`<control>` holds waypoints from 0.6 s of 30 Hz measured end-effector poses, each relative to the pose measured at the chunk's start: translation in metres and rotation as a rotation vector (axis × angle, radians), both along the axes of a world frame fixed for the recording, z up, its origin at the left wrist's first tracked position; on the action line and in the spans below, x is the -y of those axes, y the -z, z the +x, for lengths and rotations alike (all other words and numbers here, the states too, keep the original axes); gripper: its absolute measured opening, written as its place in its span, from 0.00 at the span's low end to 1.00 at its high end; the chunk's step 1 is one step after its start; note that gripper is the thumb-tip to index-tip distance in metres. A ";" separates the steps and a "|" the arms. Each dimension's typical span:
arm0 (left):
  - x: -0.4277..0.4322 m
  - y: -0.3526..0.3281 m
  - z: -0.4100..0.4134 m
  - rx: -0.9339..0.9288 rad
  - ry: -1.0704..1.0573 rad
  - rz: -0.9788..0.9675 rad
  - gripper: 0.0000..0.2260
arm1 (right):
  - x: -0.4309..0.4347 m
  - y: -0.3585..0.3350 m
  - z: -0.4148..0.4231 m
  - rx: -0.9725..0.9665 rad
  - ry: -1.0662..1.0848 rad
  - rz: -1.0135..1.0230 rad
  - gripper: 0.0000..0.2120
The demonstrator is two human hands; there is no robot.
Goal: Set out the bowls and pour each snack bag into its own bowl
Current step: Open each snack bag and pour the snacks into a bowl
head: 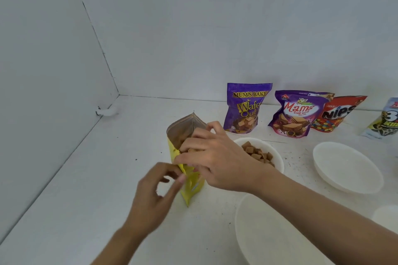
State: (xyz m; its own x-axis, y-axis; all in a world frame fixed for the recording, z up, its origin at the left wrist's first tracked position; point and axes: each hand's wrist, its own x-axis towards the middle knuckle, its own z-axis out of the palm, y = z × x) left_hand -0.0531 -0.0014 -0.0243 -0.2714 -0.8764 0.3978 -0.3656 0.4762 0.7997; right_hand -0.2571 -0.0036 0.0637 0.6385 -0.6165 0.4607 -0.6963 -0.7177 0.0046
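Open yellow bag (191,183) stands mid-table, the filled bowl (279,157) at its 3 o'clock. It is probably light, crinkly and limp, best held at the side seams. The left hand (155,191) pinches its near edge; the right hand (215,157) curls over its mouth.

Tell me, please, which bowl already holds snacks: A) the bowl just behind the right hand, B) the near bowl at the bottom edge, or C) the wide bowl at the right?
A: brown pieces lie in the bowl behind the right hand; the near bowl and the right bowl show none.
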 end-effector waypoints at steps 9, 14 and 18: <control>-0.011 0.041 -0.019 -0.009 -0.249 0.091 0.08 | 0.016 -0.002 0.015 0.014 0.013 -0.094 0.06; -0.013 0.040 -0.017 -0.170 -0.330 0.090 0.10 | 0.024 -0.015 0.012 0.179 0.057 -0.152 0.03; -0.017 0.028 -0.015 -0.294 -0.381 0.050 0.18 | 0.029 -0.031 0.006 0.350 0.055 -0.012 0.02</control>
